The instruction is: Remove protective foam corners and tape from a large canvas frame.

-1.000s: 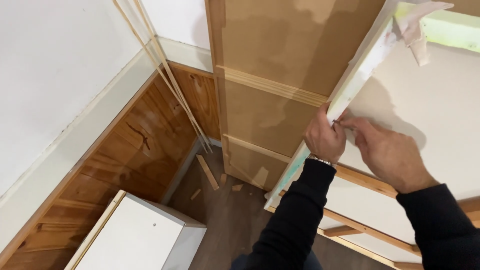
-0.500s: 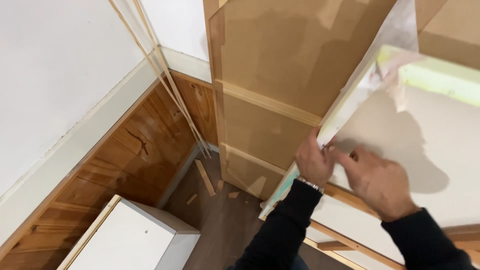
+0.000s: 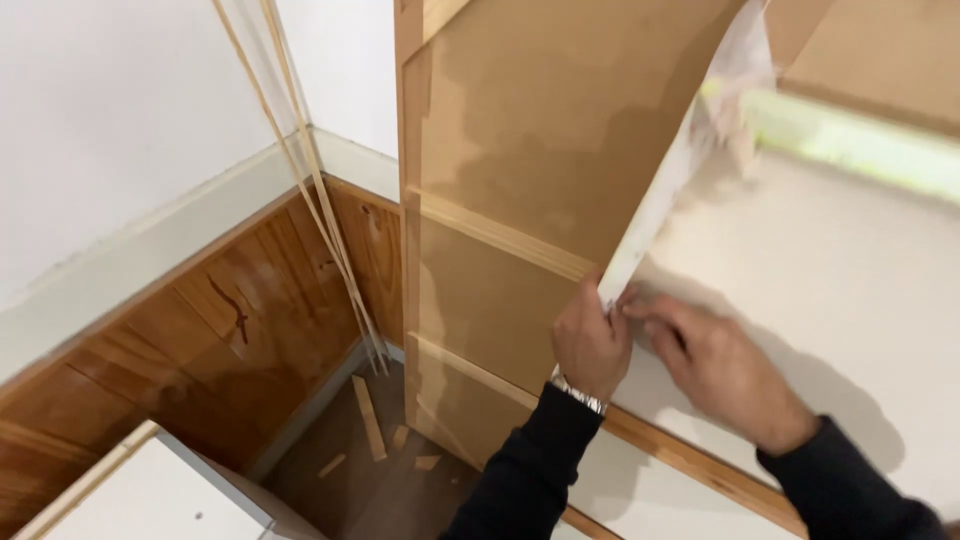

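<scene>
Right at the panel edge, a white film strip (image 3: pixel 668 190) runs up and right, long axis diagonal, off the white panel (image 3: pixel 830 300). Left hand (image 3: pixel 590 345) fingers pinch its lower end; right hand (image 3: pixel 725 370) fingers narrow, touching beside it. Brown board (image 3: pixel 520 130) behind.

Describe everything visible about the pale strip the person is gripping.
The pale strip is a long, thin, whitish band, film or tape by its look, rising diagonally from the hands towards the upper right. Its top is crumpled and blurred. It runs along the edge of the brown board, beside a white panel. The left hand pinches its lower end; the right hand fingers meet it there.
</scene>
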